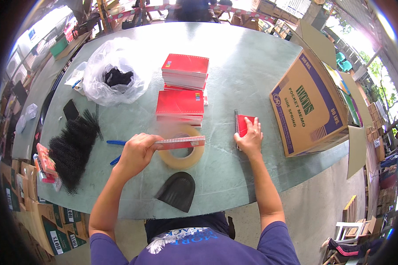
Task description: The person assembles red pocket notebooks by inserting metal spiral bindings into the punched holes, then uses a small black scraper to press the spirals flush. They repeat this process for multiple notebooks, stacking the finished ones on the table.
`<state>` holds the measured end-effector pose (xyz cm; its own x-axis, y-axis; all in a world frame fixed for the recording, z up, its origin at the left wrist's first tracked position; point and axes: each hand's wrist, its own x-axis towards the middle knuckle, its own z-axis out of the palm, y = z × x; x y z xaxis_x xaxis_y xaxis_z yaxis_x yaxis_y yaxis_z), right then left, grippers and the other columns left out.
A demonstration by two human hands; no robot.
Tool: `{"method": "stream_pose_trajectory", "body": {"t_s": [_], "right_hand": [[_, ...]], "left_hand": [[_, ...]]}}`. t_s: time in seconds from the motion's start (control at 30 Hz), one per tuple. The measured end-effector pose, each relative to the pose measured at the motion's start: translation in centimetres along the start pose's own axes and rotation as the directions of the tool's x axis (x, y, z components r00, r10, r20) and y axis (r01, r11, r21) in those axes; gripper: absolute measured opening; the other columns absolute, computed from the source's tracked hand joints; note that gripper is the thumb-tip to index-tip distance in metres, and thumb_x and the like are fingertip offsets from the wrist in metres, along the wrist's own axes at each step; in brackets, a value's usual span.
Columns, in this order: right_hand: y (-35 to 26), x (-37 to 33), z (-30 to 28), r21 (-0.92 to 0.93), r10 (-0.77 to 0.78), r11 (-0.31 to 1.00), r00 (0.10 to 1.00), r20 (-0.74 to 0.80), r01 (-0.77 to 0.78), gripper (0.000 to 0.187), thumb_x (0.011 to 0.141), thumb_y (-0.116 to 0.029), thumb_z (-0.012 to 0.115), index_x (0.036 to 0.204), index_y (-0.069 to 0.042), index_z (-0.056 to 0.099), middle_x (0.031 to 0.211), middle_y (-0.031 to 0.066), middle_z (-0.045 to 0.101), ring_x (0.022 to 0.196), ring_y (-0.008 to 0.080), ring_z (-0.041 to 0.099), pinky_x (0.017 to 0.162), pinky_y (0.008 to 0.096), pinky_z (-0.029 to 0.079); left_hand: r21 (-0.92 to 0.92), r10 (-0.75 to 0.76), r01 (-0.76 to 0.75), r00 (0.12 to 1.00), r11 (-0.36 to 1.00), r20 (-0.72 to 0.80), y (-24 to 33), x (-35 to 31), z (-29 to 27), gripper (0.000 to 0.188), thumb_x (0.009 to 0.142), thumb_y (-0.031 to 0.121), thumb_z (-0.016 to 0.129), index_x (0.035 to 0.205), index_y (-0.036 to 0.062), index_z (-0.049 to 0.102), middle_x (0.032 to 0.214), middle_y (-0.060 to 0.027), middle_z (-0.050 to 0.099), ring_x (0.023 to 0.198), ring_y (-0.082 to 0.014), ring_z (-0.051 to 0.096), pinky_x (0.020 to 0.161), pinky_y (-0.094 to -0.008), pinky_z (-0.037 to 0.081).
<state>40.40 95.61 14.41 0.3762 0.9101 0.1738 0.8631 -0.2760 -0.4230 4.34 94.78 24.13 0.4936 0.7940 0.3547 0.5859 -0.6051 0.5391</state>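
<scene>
My left hand pinches a thin red memo pad by one end and holds it edge-on above a wide roll of clear tape. To the right, my right hand lies over a small red notebook on the table, its fingers spread across the cover. A dark spiral binding runs along that notebook's left side. Beyond the tape stand two stacks of red-covered pads, a nearer stack and a farther stack. The nearer stack's front is partly blurred.
Black spiral coils lie heaped at the left, beside blue pens. A plastic bag with dark contents stands at the back left. A large cardboard box sits at the right. A black rounded piece lies near the front edge.
</scene>
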Motion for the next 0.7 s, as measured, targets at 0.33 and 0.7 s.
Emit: {"method": "stream_pose_trajectory", "body": {"t_s": [0.33, 0.7], "right_hand": [[-3.3, -1.4, -1.4, -0.152, -0.075, 0.985, 0.996, 0.053, 0.082, 0.082, 0.08, -0.064, 0.056, 0.136, -0.005, 0.042, 0.148, 0.0273, 0.02, 0.138, 0.0437, 0.016, 0.109, 0.0565, 0.017], [-18.4, -7.4, -3.5, 0.167, -0.726, 0.674, 0.687, -0.031, 0.719, 0.013, 0.078, -0.011, 0.063, 0.091, -0.007, 0.064, 0.081, 0.0051, 0.067, 0.077, 0.0245, 0.062, 0.072, 0.04, 0.043]], "left_hand": [[0.098, 0.116, -0.115, 0.993, 0.989, -0.01, -0.3, 0.3, 0.6, 0.016, 0.078, 0.002, 0.06, 0.094, 0.004, 0.064, 0.079, -0.0126, 0.063, 0.078, -0.0311, 0.06, 0.072, -0.0384, 0.047], [-0.261, -0.318, 0.308, 0.948, 0.915, 0.005, -7.5, -0.1, -4.2, 0.021, 0.085, 0.018, 0.062, 0.097, 0.0008, 0.063, 0.083, -0.014, 0.068, 0.08, -0.0327, 0.065, 0.073, -0.0396, 0.052]]}}
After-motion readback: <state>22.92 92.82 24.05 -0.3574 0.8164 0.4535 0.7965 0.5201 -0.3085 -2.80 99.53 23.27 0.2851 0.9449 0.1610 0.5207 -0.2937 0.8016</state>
